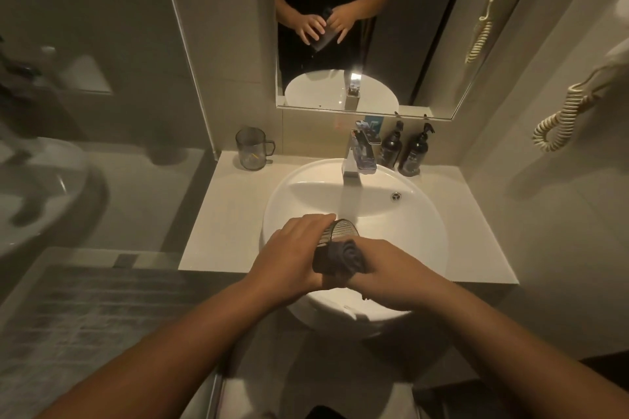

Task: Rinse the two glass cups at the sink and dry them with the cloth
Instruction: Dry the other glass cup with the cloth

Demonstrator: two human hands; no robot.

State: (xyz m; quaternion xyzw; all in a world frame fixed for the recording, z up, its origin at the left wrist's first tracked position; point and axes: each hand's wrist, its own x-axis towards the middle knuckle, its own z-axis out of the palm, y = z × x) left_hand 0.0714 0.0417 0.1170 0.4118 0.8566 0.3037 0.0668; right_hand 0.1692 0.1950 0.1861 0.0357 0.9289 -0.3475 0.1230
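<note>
Head view: a ribbed glass cup [337, 235] tilts over the round white basin [425, 248], left hand [292, 248] wrapped around it, right hand [384, 269] pressing bunched dark cloth [350, 257] against it. A smooth handled glass cup [252, 148] stands at the counter's [221, 214] back-left corner.

Two dark pump bottles [405, 150] stand beneath the mirror [367, 27].
</note>
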